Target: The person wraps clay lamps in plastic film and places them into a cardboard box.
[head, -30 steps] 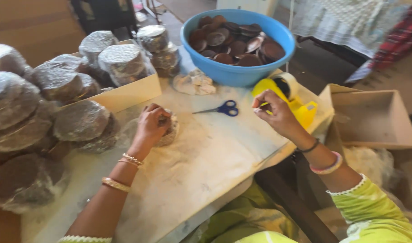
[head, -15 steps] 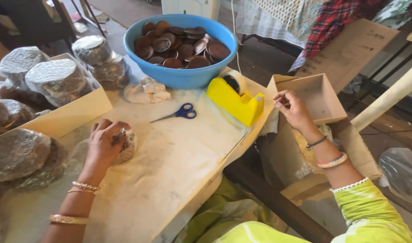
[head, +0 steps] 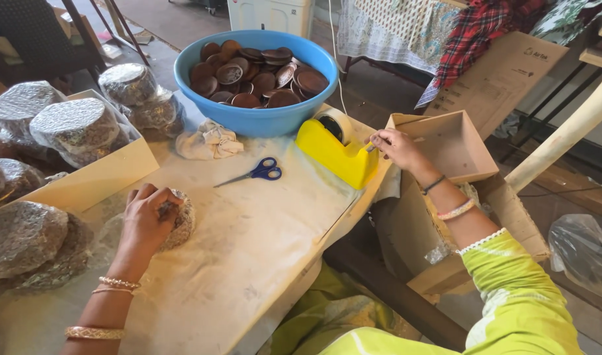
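Head view: blue bowl (head: 255, 118) holds brown discs (head: 261, 75); left hand (head: 146, 217) grips wrapped bundle (head: 181, 220); right hand (head: 396, 146) pinches tape (head: 370, 146).

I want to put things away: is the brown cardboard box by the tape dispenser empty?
Empty as far as visible: the cardboard box is open-topped, its bare floor showing, beside the right hand.

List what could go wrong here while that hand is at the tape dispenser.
The right hand pinches at the cutting end of the yellow dispenser; a finger could catch the blade. The dispenser sits near the table edge, so a pull might drag it off. Only the left hand pins the wrapped bundle, so its wrap may loosen.
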